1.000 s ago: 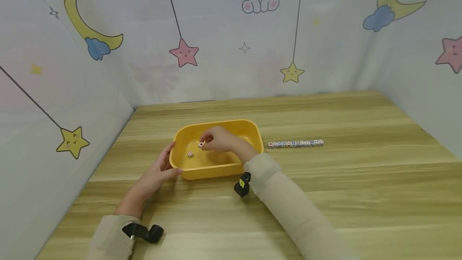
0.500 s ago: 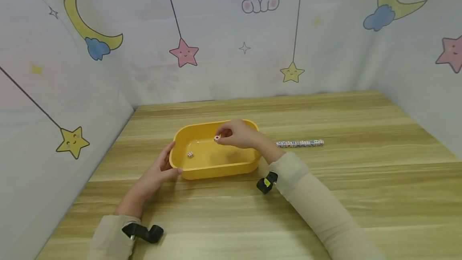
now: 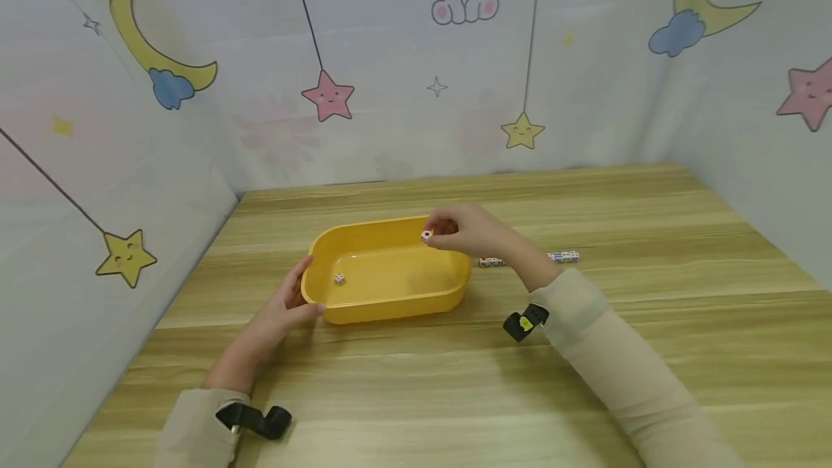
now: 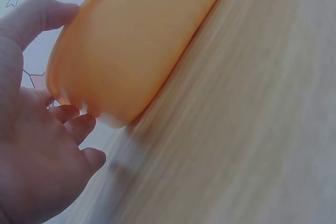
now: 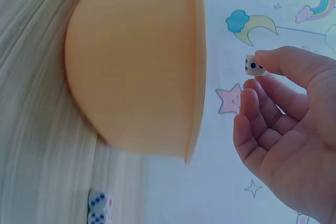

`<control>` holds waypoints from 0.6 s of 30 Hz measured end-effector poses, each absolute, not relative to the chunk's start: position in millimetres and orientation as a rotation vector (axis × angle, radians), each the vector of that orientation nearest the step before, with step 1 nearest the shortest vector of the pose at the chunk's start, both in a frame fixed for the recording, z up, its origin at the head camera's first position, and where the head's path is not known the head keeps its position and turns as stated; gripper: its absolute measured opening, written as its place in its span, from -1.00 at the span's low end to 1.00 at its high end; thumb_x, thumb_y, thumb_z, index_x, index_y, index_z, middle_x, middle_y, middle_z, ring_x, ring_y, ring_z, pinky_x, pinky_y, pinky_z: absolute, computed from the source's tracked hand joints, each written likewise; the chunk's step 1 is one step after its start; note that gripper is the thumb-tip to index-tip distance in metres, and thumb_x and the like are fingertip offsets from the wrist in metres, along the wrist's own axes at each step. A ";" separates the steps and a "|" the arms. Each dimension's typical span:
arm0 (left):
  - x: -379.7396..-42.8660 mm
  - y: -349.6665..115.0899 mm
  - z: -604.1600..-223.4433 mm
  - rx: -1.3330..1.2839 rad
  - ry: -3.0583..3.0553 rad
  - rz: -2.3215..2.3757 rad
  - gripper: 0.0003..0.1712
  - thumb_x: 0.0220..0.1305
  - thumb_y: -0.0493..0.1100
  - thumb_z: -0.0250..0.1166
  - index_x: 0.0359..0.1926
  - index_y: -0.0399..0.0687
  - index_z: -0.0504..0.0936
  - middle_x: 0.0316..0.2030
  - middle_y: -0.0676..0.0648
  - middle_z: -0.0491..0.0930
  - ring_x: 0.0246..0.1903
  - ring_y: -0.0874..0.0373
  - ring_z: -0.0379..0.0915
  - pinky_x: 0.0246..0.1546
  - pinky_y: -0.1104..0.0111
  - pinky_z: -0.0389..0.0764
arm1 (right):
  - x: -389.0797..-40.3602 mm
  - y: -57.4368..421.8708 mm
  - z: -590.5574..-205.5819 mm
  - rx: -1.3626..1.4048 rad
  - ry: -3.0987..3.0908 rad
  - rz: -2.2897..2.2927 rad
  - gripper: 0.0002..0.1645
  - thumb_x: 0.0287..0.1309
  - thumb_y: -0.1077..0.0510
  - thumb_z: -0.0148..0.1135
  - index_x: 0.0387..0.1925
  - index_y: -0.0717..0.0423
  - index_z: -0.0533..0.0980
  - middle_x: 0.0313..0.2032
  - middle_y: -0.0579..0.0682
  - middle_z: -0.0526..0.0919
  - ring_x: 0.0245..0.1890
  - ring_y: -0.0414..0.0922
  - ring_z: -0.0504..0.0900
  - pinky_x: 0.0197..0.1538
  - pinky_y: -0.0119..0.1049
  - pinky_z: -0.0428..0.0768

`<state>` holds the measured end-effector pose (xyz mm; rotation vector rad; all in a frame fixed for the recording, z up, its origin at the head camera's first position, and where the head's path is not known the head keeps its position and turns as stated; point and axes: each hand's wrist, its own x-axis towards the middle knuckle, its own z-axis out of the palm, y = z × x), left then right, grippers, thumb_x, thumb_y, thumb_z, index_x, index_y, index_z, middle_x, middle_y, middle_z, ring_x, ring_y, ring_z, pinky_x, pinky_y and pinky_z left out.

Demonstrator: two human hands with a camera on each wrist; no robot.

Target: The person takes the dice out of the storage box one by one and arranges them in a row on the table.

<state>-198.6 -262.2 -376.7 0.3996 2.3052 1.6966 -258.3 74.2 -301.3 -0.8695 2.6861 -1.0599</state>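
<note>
A yellow plastic tub stands on the wooden table. My left hand grips its left end; in the left wrist view the thumb lies at the rim and the other fingers curl against the outer wall. Above the tub's right end, my right hand pinches a white die between thumb and fingers. The right wrist view shows dark pips on this die, held beyond the tub's rim. Another die lies on the tub floor at the left.
Right of the tub, a straight row of dice lies on the table, its middle hidden behind my right wrist. A white cloth backdrop with stars and moons rises behind the table and along its sides.
My right hand has lifted the die from the tub floor and carried it rightward and up to the tub's right end. The left hand keeps its hold on the tub.
</note>
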 end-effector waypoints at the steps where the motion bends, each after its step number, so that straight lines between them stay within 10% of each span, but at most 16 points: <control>1: -198.3 -262.5 -376.8 0.401 2.302 1.700 0.03 0.13 -0.20 0.21 0.39 0.05 -0.33 0.39 -0.12 -0.26 0.33 -0.06 -0.15 -0.05 0.76 0.19 | -257.5 78.2 -301.0 -0.857 2.695 -1.063 -0.75 0.10 -0.03 0.16 -0.21 -0.03 0.53 -0.31 -0.15 0.60 -0.29 -0.21 0.53 -0.20 -0.34 0.52; 18: -197.6 -262.6 -374.4 0.398 2.322 1.674 0.01 0.15 -0.20 0.18 0.39 0.08 -0.33 0.40 -0.08 -0.27 0.34 -0.02 -0.17 0.08 0.67 0.15 | -240.5 169.0 -304.8 -0.684 2.928 -1.047 -0.72 0.12 -0.07 0.13 -0.19 -0.03 0.51 -0.32 -0.08 0.58 -0.32 -0.16 0.50 -0.25 -0.28 0.50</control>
